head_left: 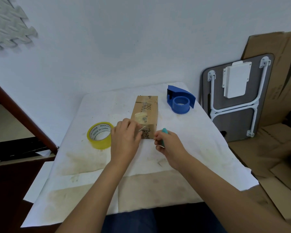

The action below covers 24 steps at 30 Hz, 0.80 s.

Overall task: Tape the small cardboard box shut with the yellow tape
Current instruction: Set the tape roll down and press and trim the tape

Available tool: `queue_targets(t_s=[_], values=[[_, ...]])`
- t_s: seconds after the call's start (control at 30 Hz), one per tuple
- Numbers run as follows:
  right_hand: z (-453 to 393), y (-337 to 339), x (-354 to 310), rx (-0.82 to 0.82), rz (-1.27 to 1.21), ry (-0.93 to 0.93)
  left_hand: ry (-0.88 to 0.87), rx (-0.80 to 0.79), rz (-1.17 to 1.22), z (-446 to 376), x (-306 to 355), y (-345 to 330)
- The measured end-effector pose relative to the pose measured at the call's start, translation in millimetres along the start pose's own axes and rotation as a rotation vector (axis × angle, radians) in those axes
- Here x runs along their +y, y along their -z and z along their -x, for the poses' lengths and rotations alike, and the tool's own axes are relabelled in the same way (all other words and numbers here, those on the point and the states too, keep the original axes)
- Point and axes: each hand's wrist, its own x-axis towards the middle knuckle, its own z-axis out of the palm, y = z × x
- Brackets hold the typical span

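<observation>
The small cardboard box (146, 113) lies lengthwise on the white-covered table (183, 148), with a strip of yellowish tape stuck along its top. My left hand (124, 140) rests at the box's near left corner, its fingers pressing on the tape end there. My right hand (168, 145) sits just right of the box's near end, closed around a teal-handled cutter (164, 133). The yellow tape roll (100, 135) lies flat on the table left of my left hand, apart from it.
A blue tape dispenser (181, 101) stands behind and right of the box. A folded grey table with white legs (235, 98) leans on the wall at right, with flattened cardboard (275, 148) around it. A dark wooden frame (23, 115) runs along the left.
</observation>
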Motion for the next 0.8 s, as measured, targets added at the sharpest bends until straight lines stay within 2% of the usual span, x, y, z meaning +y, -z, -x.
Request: queue_targets(t_s=[0.17,0.37,0.53,0.6,0.67,0.8], values=[[-4,-12,6,-0.031,-0.081,-0.063,0.011,0.015,-0.008,-1,1,1],[-8,-33,13,0.087,-0.189,-0.107,0.003,0.002,0.013,1,3,4],[-7,-46,14,0.114,-0.281,-0.125,0.005,0.021,0.185,-9,-1,15],[-6,-48,13,0.128,-0.265,-0.113,-0.053,0.015,0.225,-20,-9,18],[-6,-47,14,0.131,-0.241,-0.093,-0.149,-0.091,0.22,-33,-14,22],[-7,-41,13,0.161,-0.164,-0.049,-0.226,-0.437,0.155,-55,-13,31]])
